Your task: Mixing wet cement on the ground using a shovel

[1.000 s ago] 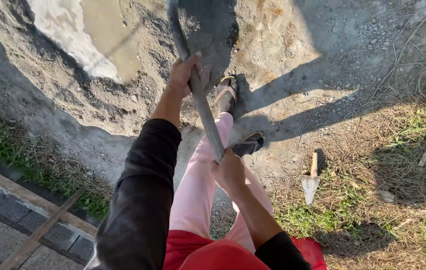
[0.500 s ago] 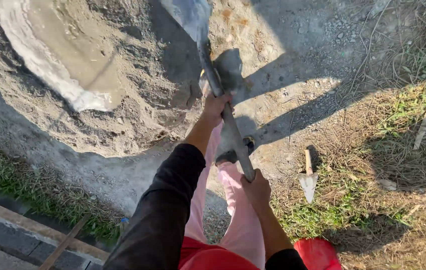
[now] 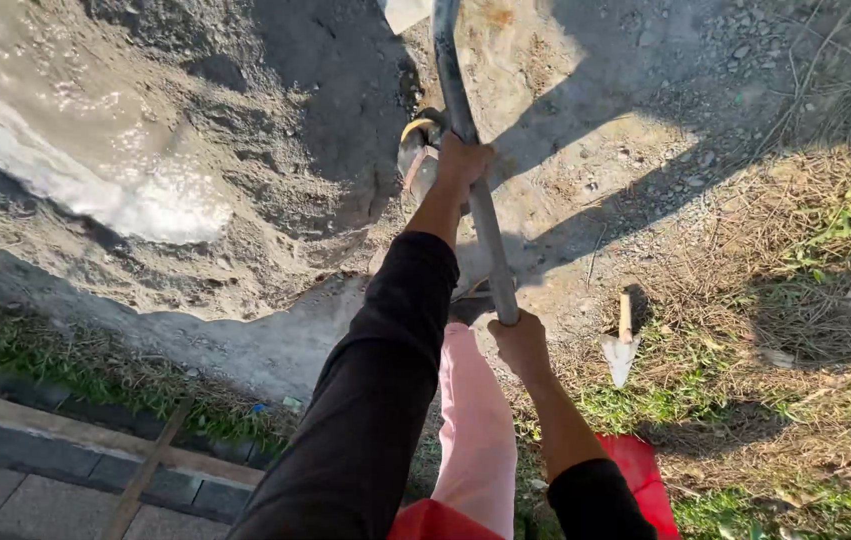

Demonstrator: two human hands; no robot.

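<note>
Grip: While both hands are wrapped tight around the shovel handle point(image 3: 475, 210), the left hand point(image 3: 463, 160) sits higher up and the right hand point(image 3: 518, 342) sits near the end.
Shovel: The handle runs up to the top edge of the ground; only a bit of the pale blade point(image 3: 403, 12) shows there, above the mix.
Doing it well: I think the hands should stay far apart like this, so the shovel does not twist. The foot point(image 3: 417, 150) is very close to the handle, so it is best to keep it back.
Ground: Wet grey mix point(image 3: 275, 200) fills the top left, with a pool of water point(image 3: 55, 130) in it. Bare dirt with small stones lies to the right.
Around: A trowel point(image 3: 621, 345) lies on dry grass at the right. A brick curb point(image 3: 65, 460) runs along the bottom left corner. It is sunny, with long shadows.
</note>
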